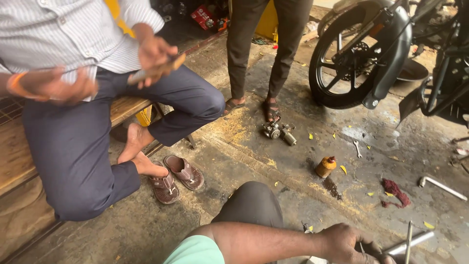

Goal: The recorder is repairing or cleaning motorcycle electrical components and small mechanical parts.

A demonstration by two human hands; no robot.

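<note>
My left hand (349, 244) is at the bottom edge, its arm reaching rightward in front of my bent knee (251, 205) in dark trousers. Its fingers are curled around the near end of a metal bar (413, 241) that lies on the oily concrete floor. A thinner metal rod (408, 237) crosses that bar. My right hand is out of view.
A seated person (73, 98) on a wooden bench (124, 107) holds a phone, with brown sandals (176, 178) below. Another person stands by a small metal engine part (278, 131). A motorcycle front wheel (342, 58), yellow bottle (326, 166), spanner (357, 149), red rag (395, 191) and L-shaped wrench (442, 187) lie around.
</note>
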